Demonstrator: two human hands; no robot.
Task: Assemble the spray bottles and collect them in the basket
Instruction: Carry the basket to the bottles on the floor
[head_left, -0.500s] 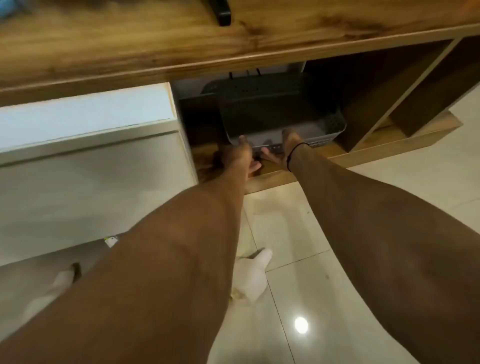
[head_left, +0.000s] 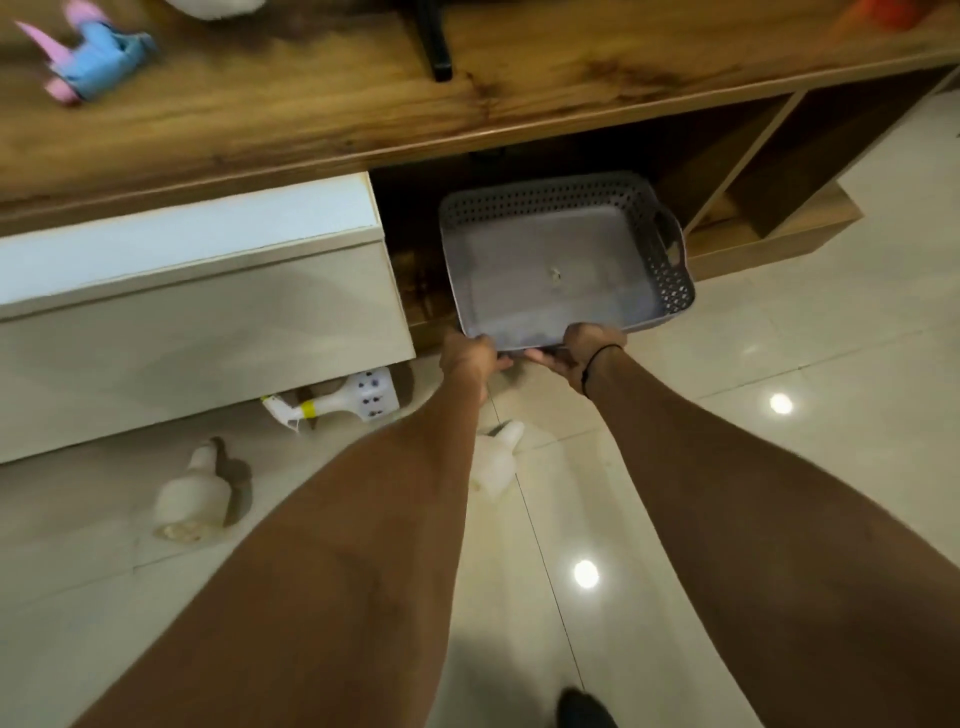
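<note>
A grey perforated basket (head_left: 670, 280) sits half out of the open shelf under the wooden table, with nothing in it. My left hand (head_left: 470, 356) and my right hand (head_left: 589, 348) both grip its near rim. On the tiled floor at the left lie a white spray bottle with a trigger head and yellow collar (head_left: 337, 402), and a white bottle body without a head (head_left: 195, 493). A third white bottle (head_left: 496, 460) shows partly between my forearms.
A white cabinet (head_left: 197, 291) stands left of the shelf opening. The wooden tabletop (head_left: 363, 93) overhangs above, carrying a blue and pink toy (head_left: 88, 57) and a black post (head_left: 434, 41). Wooden shelf dividers (head_left: 753, 171) stand at the right. A dark foot (head_left: 582, 709) shows at the bottom.
The basket has slid out of the shelf toward me, held by both hands. The view has pulled back, so the bottles on the floor now show.
</note>
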